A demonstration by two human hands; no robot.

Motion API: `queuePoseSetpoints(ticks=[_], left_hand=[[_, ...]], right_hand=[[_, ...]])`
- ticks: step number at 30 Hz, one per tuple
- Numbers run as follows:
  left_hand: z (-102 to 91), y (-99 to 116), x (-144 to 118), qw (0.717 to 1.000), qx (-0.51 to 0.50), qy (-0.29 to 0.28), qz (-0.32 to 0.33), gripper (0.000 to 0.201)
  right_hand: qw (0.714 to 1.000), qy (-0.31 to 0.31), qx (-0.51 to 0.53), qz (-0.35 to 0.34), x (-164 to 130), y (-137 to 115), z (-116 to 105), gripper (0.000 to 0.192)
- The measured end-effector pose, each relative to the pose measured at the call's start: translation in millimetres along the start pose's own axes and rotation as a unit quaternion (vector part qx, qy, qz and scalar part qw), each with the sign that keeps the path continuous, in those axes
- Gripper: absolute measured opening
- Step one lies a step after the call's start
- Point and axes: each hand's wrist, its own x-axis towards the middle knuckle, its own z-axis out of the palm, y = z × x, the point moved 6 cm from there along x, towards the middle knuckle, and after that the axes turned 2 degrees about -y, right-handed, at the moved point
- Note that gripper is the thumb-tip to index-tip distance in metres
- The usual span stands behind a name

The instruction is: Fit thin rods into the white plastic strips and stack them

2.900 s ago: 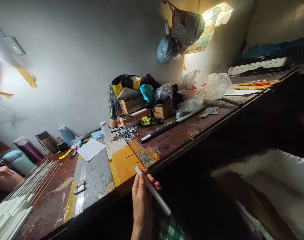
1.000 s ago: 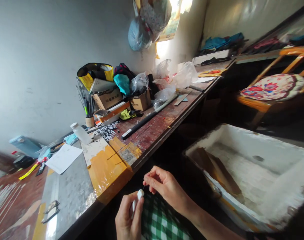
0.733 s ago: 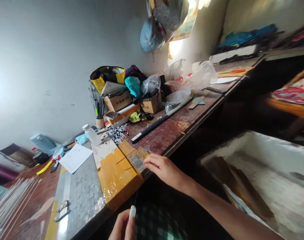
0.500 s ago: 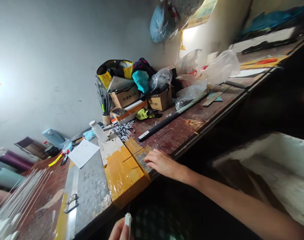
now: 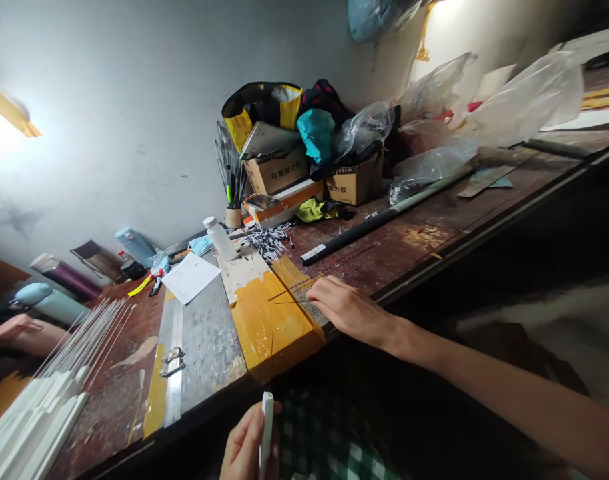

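The long, cluttered wooden counter [image 5: 434, 233] crosses mid-frame. The right hand [image 5: 347, 310] reaches flat onto its near edge, fingertips pinching thin dark rods [image 5: 294, 293] over yellow tape. At bottom centre, the left hand [image 5: 244, 447] grips an upright white plastic stick [image 5: 267, 427].

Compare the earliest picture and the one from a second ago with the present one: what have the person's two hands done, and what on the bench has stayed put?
The right hand left the white stick's tip, reached forward to the bench and now rests on the thin dark rods over the yellow tape. The left hand has kept hold of the white stick, now upright, a thin rod poking from its top. Bottle, paper and boxes stayed put.
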Motion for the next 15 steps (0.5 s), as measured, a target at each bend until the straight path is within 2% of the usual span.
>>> queuePoseSetpoints(ticks=[3,7,11,15], left_hand=[[0.3,3.1,-3.8,1.0,0.0,-0.025,-0.003,0.054],[-5.2,4.3,-8.2,1.0,0.014,-0.028,0.005,0.054],[-11.3,7.4,-13.0,0.999,0.035,-0.018,0.025,0.054],[-19.9,15.0,-18.4,0.993,0.078,0.04,0.085,0.046]], right_hand=[[0.995,-0.021,0.1,-0.01,-10.5,-24.5,6.0,0.021],[0.953,-0.104,0.284,0.028,-27.5,-57.6,30.1,0.019],[0.928,-0.15,0.339,0.047,-36.7,-77.6,45.8,0.023],[0.922,-0.165,0.348,0.044,-36.4,-83.6,50.7,0.025]])
